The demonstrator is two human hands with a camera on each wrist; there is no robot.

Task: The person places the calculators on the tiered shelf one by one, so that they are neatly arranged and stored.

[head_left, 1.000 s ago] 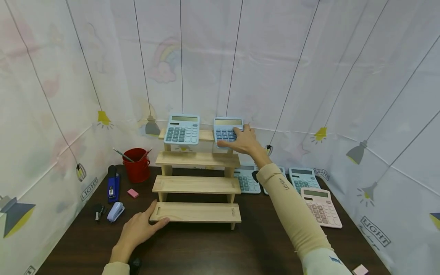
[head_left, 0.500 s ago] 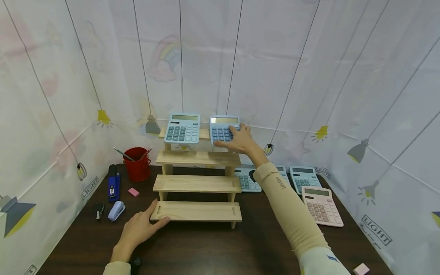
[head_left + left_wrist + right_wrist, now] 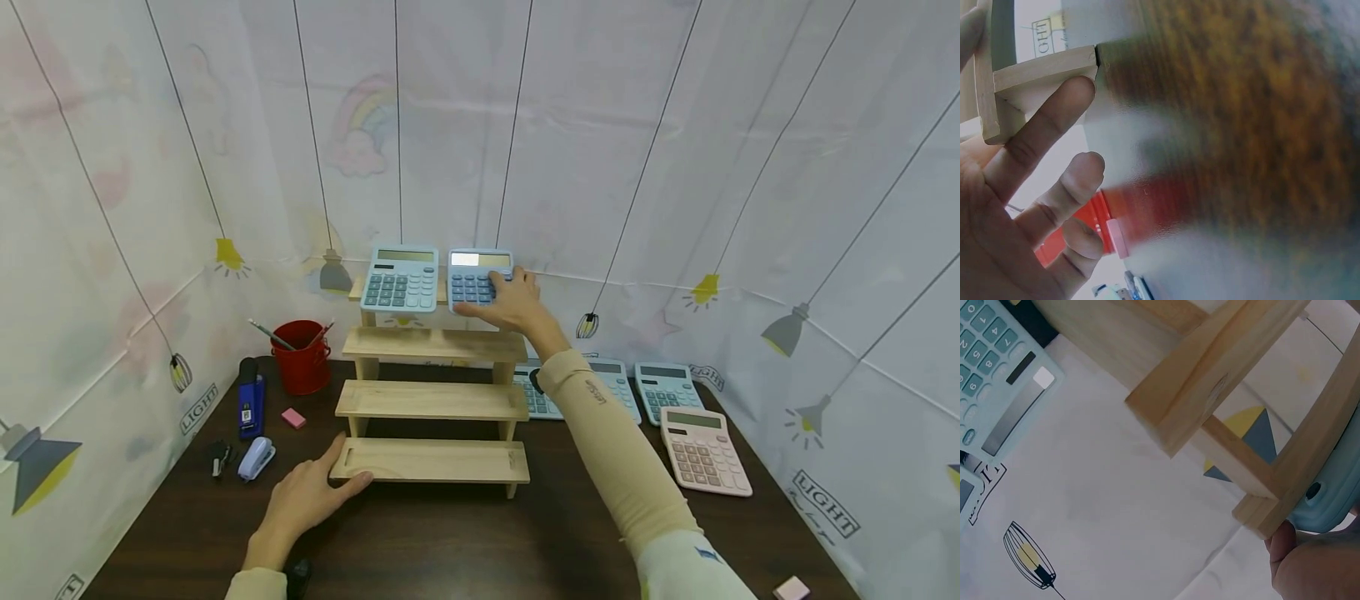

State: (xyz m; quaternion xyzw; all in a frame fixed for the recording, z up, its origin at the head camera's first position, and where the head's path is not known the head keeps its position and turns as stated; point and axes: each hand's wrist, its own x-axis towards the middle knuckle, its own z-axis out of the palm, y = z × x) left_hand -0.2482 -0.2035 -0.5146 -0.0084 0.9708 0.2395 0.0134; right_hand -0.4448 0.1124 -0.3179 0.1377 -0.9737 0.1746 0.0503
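A four-step wooden stand [image 3: 431,402] rises from the dark table. My left hand [image 3: 302,502] grips the left end of its bottom step, thumb at the front edge; in the left wrist view the index finger [image 3: 1054,112] lies against the step's leg, the other fingers free. My right hand [image 3: 513,302] holds a light blue calculator [image 3: 466,283] at the right of the top step, thumb across its lower keys and fingers by its right edge. Just left of it, another light blue calculator [image 3: 400,283] leans back on the same step, a narrow gap between them.
Behind my right forearm lie several light blue calculators [image 3: 666,385] and a pink calculator [image 3: 705,454]. To the left are a red bucket [image 3: 302,367] with pencils, a blue stapler [image 3: 251,404], a small pale stapler [image 3: 257,458] and a pink eraser [image 3: 293,418]. Printed curtains enclose the table.
My right hand has moved the calculator left along the top step, narrowing the gap to the other calculator. My left hand has stayed on the bottom step.
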